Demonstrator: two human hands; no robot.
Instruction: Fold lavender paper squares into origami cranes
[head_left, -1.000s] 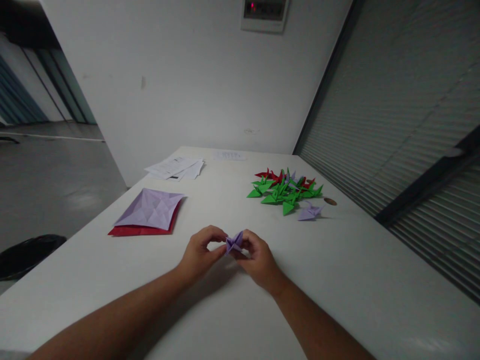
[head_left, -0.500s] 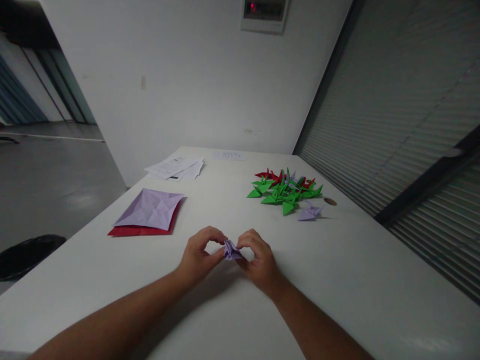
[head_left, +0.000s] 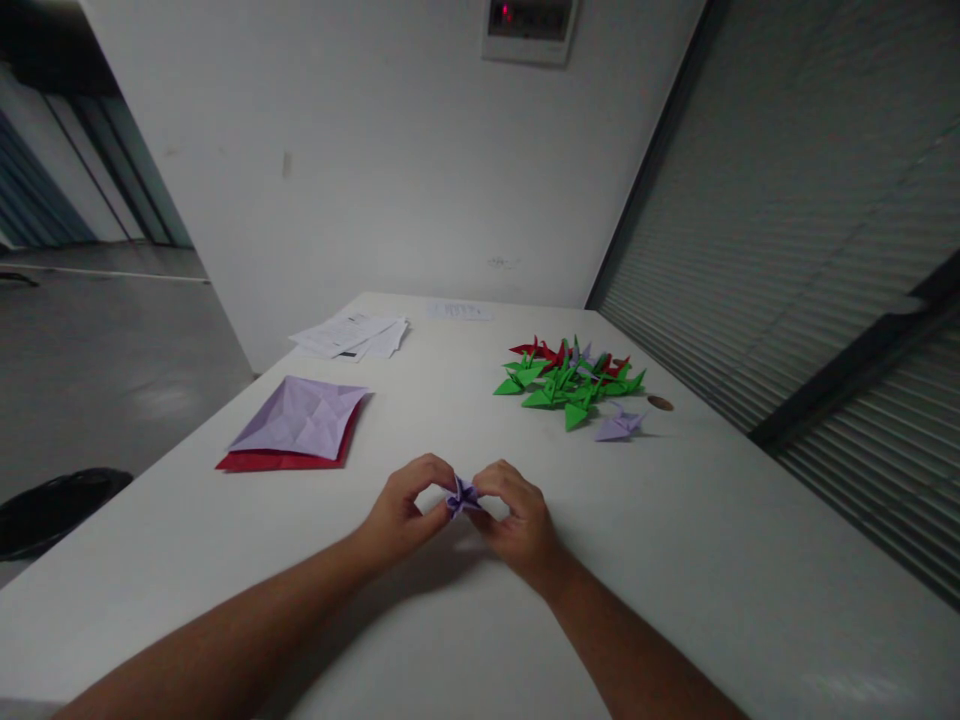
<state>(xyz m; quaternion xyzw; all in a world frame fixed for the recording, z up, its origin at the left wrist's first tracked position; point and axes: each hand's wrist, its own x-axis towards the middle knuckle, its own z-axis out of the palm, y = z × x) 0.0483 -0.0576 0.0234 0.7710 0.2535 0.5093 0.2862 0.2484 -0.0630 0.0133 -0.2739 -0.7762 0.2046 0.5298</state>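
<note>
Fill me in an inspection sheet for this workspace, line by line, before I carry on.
Surface: white table, glossy, with shadows under the arms.
Job's things: small folded purple piece in the fingers; pile of green, red and purple paper cranes; purple crane beside it; creased purple sheet over red paper.
Clutter: printed papers; brown disc.
Hands: left and right both pinch the piece.
Cables: nothing seen.
Surroundings: wall, blinds, black bag at left.
</note>
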